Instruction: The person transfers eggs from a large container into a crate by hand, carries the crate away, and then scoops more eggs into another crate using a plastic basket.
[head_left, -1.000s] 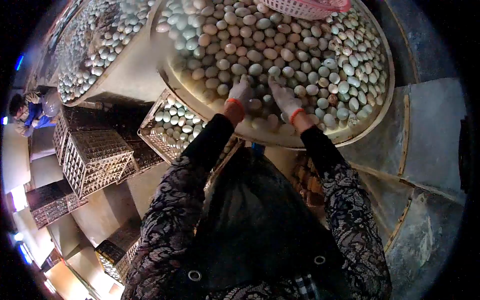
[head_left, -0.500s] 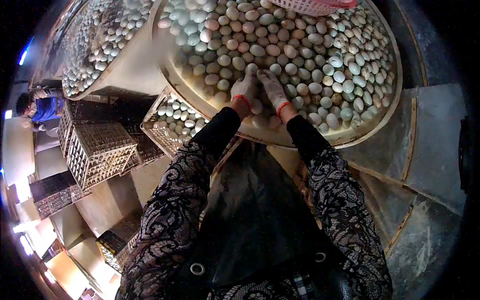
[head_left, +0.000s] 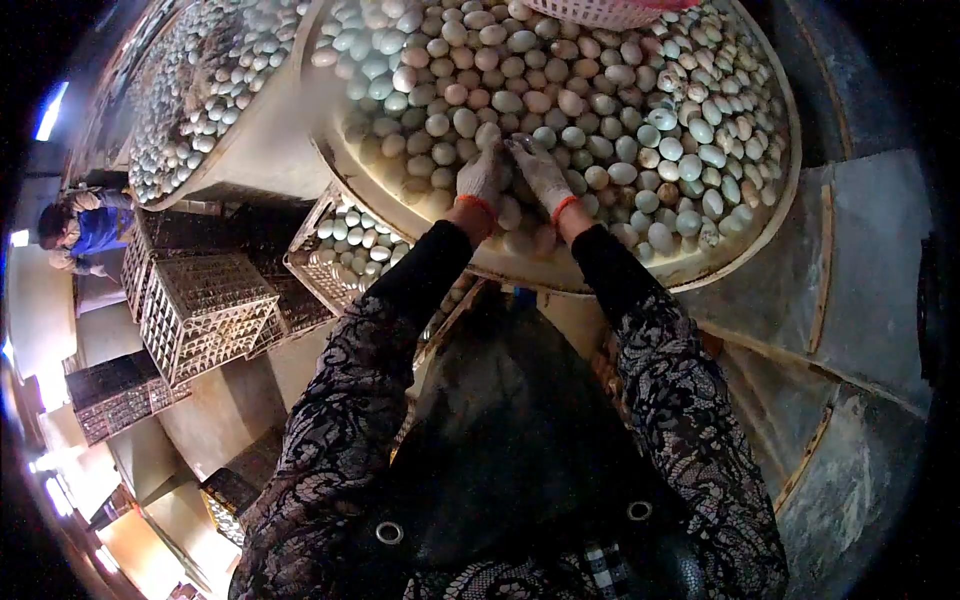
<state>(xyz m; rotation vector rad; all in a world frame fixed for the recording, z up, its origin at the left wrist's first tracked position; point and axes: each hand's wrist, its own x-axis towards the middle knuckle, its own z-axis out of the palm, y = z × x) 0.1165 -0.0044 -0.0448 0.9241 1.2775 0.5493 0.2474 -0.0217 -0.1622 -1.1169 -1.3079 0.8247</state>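
Note:
A wide round tub [head_left: 330,160] is heaped with pale white, greenish and brownish eggs [head_left: 570,102]. Both hands wear whitish knit gloves with red-orange cuffs and work close together at the tub's near side. My left hand [head_left: 480,178] is curled, and a pale rounded egg appears at its fingertips. Facing it, my right hand [head_left: 541,176] bends its fingers inward among the eggs; what lies under them is hidden. A small gap separates the two hands.
A pink-rimmed basket [head_left: 590,10] rests on the eggs at the far side. Left of the tub are a crate of eggs [head_left: 310,240], stacked plastic crates [head_left: 205,300] and another egg-filled tub [head_left: 225,150]. A person in blue [head_left: 95,230] stands at the far left.
The view has shifted slightly. Both hands stay close together over the eggs, with the left turned a little and drawn slightly left. The other person's arm has moved.

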